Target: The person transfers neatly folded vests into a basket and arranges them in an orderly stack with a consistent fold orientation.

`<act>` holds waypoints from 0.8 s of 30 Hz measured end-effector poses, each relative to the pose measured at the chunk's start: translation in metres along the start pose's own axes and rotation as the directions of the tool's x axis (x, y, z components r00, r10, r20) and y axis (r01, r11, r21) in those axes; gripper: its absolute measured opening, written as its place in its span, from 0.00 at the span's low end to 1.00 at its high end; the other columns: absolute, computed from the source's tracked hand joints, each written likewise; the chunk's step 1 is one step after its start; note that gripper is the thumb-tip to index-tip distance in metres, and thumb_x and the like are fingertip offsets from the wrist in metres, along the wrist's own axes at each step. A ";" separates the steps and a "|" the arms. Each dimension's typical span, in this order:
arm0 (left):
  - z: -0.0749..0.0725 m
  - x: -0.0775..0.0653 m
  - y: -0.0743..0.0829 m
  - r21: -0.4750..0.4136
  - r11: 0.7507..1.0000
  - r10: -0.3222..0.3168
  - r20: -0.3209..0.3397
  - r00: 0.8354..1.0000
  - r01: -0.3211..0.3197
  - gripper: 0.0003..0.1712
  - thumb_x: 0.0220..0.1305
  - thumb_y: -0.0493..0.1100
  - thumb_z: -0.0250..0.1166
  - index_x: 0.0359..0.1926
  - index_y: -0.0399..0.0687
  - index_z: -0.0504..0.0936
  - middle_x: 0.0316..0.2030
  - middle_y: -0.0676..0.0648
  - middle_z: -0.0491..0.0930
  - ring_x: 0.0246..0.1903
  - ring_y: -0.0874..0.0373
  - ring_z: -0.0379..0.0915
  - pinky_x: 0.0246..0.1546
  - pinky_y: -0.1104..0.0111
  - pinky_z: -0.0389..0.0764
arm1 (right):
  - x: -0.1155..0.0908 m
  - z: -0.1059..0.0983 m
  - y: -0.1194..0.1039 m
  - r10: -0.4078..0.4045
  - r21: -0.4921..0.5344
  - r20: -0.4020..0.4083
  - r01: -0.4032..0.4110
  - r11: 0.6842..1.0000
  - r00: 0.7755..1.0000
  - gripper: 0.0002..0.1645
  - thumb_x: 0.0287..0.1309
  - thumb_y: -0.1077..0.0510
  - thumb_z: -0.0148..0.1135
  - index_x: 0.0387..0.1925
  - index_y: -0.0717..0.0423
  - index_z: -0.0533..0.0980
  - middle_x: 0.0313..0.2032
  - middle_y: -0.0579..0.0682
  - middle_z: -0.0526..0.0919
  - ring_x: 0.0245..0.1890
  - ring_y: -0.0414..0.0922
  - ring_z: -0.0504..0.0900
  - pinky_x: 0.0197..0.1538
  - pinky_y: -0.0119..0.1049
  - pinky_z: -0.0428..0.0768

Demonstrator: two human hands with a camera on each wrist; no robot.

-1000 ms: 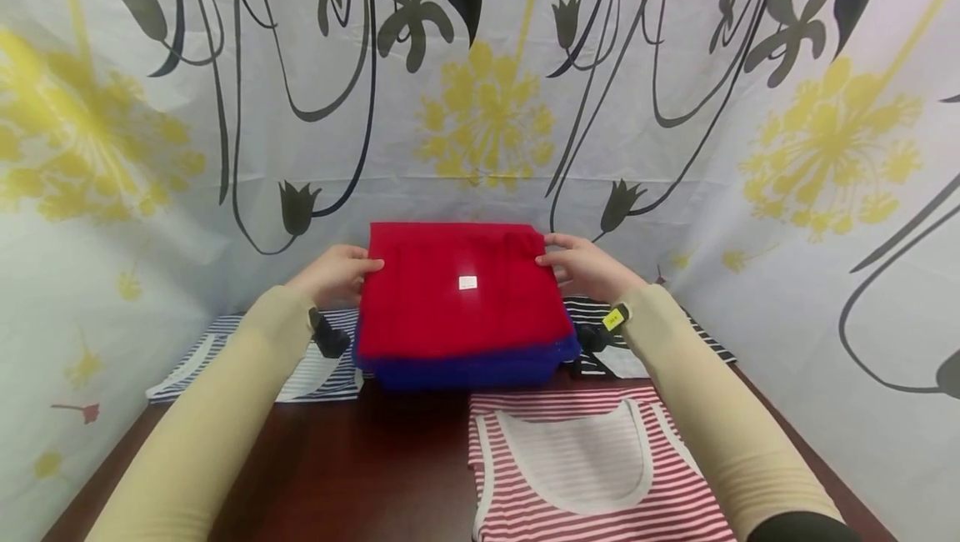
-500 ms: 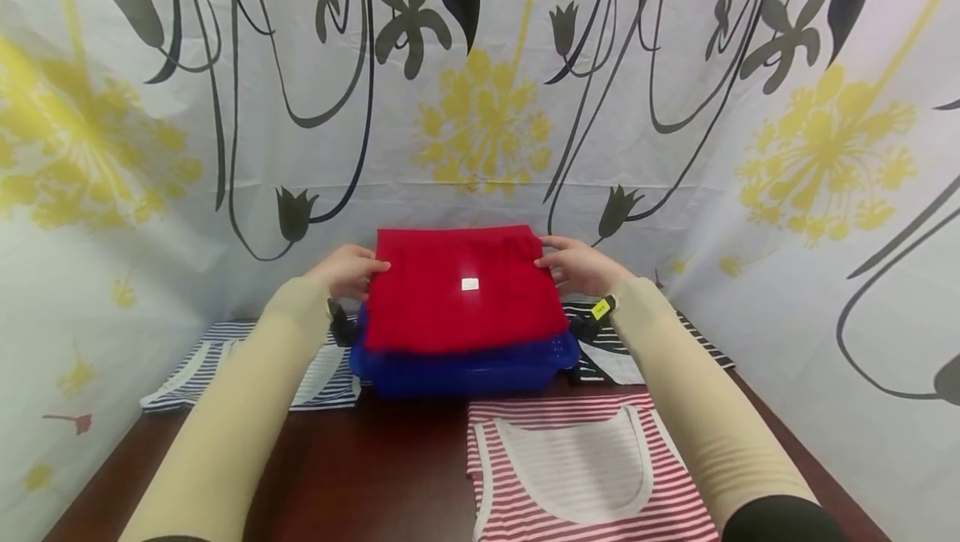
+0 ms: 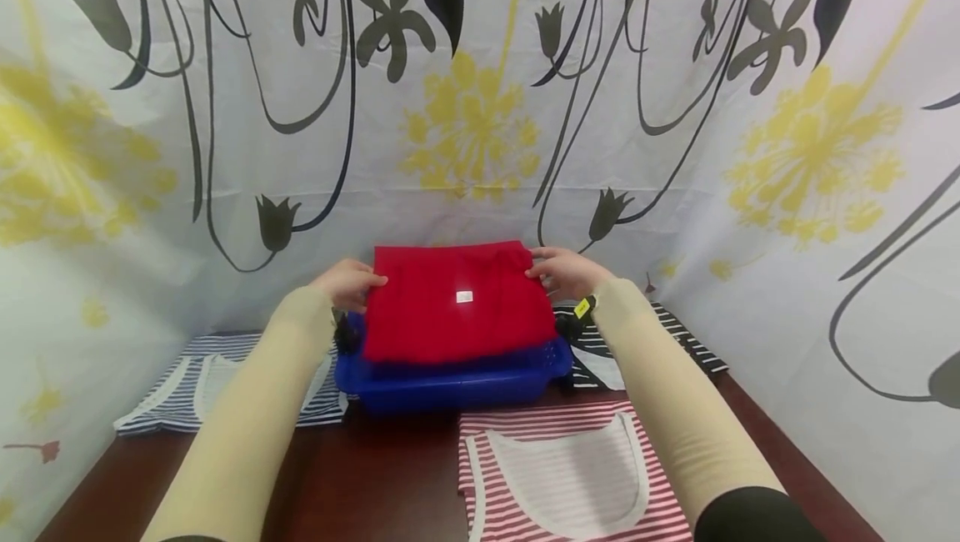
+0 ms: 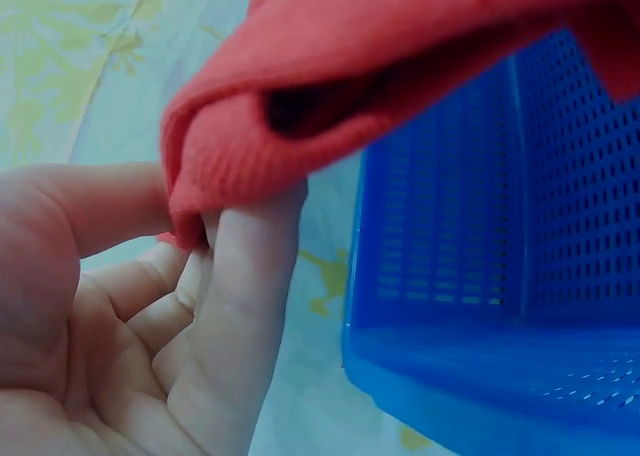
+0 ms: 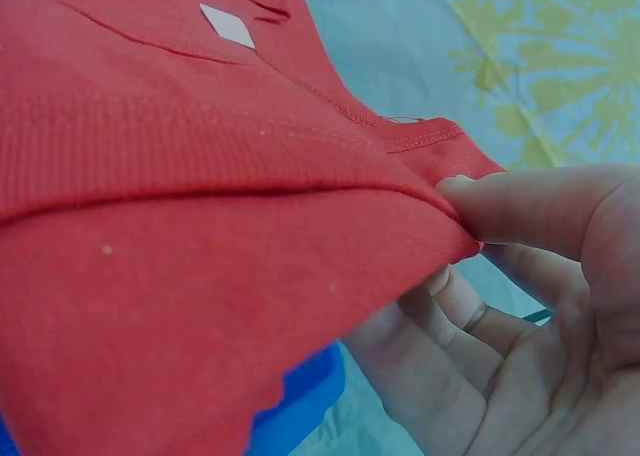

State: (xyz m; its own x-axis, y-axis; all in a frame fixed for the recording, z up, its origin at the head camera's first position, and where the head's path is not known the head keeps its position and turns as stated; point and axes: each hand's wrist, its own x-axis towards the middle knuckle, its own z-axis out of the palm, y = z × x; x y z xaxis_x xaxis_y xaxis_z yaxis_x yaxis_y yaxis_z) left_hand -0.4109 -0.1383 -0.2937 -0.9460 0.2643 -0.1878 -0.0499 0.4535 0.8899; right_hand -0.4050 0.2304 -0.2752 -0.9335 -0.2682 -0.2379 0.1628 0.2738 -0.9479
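A folded red garment (image 3: 457, 317) with a small white label hangs spread between both hands, above a blue plastic basket (image 3: 450, 388). On its left edge the left hand (image 3: 349, 283) pinches the cloth between thumb and fingers; in the left wrist view the red fabric (image 4: 300, 106) wraps over the fingertips, beside the basket's perforated wall (image 4: 440, 226). Gripping the right edge is the right hand (image 3: 566, 272), thumb on top and fingers beneath, as the right wrist view shows near the ribbed band (image 5: 180, 166). The garment hides much of the basket's inside.
Blue-and-white striped clothing (image 3: 168, 392) lies left of the basket, and black-and-white striped clothing (image 3: 600, 354) lies to its right. A red-and-white striped top (image 3: 562, 475) lies in front on the dark brown table (image 3: 367, 475). A patterned curtain (image 3: 480, 108) stands behind.
Both hands have lowered the red garment slightly toward the basket, still gripping its edges. The head view has shifted a little, and more of the basket's front shows.
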 end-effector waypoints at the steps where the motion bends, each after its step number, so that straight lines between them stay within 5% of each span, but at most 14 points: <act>1: 0.000 0.002 -0.001 0.005 1.000 -0.008 -0.004 1.000 0.008 0.26 0.72 0.42 0.55 0.62 0.26 0.67 0.46 0.39 0.76 0.39 0.50 0.79 0.45 0.57 0.81 | 0.002 0.000 0.001 0.005 0.000 0.003 -0.005 1.000 1.000 0.37 0.69 0.64 0.50 0.75 0.55 0.49 0.58 0.63 0.71 0.47 0.53 0.80 0.52 0.50 0.79; 8: 0.004 0.018 -0.011 0.030 0.997 -0.068 -0.016 0.998 0.069 0.27 0.71 0.42 0.56 0.63 0.27 0.67 0.55 0.33 0.71 0.50 0.40 0.76 0.47 0.55 0.81 | 0.014 -0.001 0.012 0.045 0.005 0.025 -0.045 0.999 0.999 0.38 0.68 0.65 0.49 0.75 0.56 0.49 0.56 0.64 0.70 0.49 0.55 0.77 0.51 0.49 0.79; 19: 0.009 0.018 -0.018 0.078 0.995 -0.062 -0.019 0.998 0.063 0.18 0.70 0.39 0.56 0.52 0.25 0.75 0.33 0.44 0.80 0.34 0.51 0.80 0.41 0.56 0.83 | 0.027 0.009 0.023 0.071 -0.038 0.041 -0.069 0.997 0.997 0.41 0.67 0.68 0.48 0.76 0.56 0.45 0.50 0.60 0.69 0.46 0.50 0.75 0.48 0.46 0.79; 24: 0.009 0.022 -0.023 0.104 0.993 -0.056 -0.004 0.998 0.056 0.18 0.70 0.38 0.56 0.51 0.24 0.75 0.34 0.42 0.81 0.36 0.51 0.79 0.44 0.54 0.82 | 0.032 0.016 0.025 0.099 -0.052 0.029 -0.098 0.994 0.995 0.41 0.66 0.69 0.48 0.76 0.56 0.46 0.49 0.59 0.67 0.45 0.50 0.74 0.45 0.45 0.79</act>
State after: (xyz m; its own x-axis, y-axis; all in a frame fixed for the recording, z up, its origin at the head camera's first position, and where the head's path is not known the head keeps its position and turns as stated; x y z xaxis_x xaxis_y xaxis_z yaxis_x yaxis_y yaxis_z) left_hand -0.4281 -0.1353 -0.3217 -0.9430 0.2347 -0.2359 -0.0697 0.5537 0.8298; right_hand -0.4257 0.2139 -0.3102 -0.9031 -0.2664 -0.3368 0.2363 0.3466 -0.9078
